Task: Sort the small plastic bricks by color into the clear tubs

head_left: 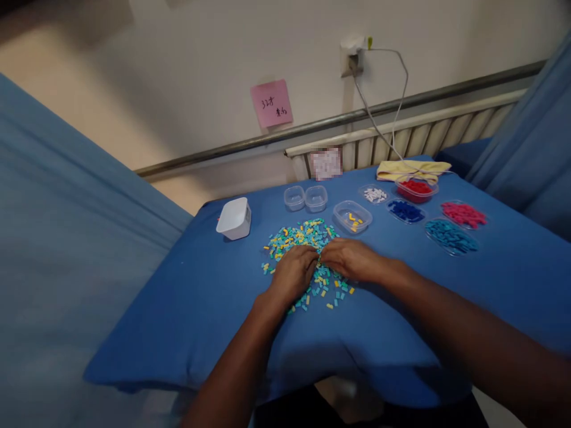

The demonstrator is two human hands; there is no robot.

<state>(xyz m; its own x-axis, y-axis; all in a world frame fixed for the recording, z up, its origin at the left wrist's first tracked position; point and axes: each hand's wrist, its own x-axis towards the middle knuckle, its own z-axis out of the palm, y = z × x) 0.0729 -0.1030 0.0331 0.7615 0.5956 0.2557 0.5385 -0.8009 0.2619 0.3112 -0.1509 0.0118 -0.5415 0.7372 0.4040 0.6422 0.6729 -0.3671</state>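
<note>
A loose pile of small plastic pieces (294, 236) in blue, green, yellow and orange lies spread over the blue cloth. My left hand (294, 270) rests in the pile with its fingers curled down and drawn together. Its fingertips almost meet those of my right hand (350, 258), which reaches in from the right with its fingers also bent and pressed together. What either hand pinches is hidden or too small to make out. Just beyond my right hand stands a clear tub (341, 218) with a few orange pieces in it.
Two small clear tubs (294, 199) and a white box (235, 220) stand behind the pile. To the right are containers of white pieces (375, 195), dark blue pieces (405, 211), red pieces (416, 189), pink pieces (464, 214) and teal pieces (450, 236). A yellow cloth (401, 170) lies at the back.
</note>
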